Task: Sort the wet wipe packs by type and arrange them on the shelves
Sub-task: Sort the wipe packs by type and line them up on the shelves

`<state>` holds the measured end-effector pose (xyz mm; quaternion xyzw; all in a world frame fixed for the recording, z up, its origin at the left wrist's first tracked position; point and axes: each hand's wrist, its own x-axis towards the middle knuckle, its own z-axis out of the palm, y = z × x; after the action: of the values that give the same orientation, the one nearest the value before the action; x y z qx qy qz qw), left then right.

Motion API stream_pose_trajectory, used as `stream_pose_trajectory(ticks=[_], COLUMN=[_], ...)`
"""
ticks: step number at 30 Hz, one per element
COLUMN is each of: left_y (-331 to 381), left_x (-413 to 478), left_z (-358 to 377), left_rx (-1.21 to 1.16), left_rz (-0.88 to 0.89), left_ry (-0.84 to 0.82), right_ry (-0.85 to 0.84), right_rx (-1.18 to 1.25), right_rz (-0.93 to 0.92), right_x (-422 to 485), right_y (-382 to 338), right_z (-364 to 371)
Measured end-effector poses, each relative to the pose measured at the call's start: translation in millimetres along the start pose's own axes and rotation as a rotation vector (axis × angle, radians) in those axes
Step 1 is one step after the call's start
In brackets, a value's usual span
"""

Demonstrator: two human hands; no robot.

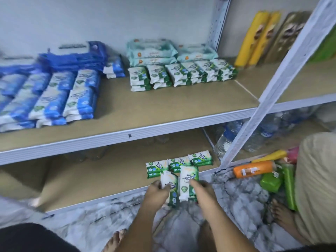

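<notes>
Where the racking is taken first, the upper shelf (163,124) is found to carry blue packs (54,95) at the left and green stacks (181,73) at the middle, with pale teal packs (152,51) behind them. On the lower shelf (81,179), a row of green pine packs (180,161) is laid near the right upright. Just in front of that row, at the shelf's front edge, two further green packs are held side by side, their long axes running away from the person toward the row. The left-side pack (171,182) is gripped by the left hand (159,190), fingers curled round it. The right-side pack (188,180) is met along its right edge by the right hand (202,189); through motion blur it cannot be told whether it is pinched or merely steadied. The row lies straight ahead of both hands, and only a short forward placement is judged necessary. Parts of both packs are hidden behind the hands.
</notes>
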<state>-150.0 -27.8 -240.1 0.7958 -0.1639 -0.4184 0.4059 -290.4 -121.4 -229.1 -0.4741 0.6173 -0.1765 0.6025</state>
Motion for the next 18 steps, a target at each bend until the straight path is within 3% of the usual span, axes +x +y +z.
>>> stream_pose_trajectory(ticks=[9,18], left_y=[73.4,149.2], left_x=[-100.4,-142.7], left_z=[-62.1,-128.5], left_rx=[-0.093,-0.205], left_rz=[0.251,0.439], left_ry=[0.036,0.058], right_ry=[-0.088,-0.151], right_rx=[0.115,0.128], right_rz=[-0.252,-0.420], right_x=[-102.7,-153.6], right_y=[-82.9,-175.4], right_z=[-21.3,-31.0])
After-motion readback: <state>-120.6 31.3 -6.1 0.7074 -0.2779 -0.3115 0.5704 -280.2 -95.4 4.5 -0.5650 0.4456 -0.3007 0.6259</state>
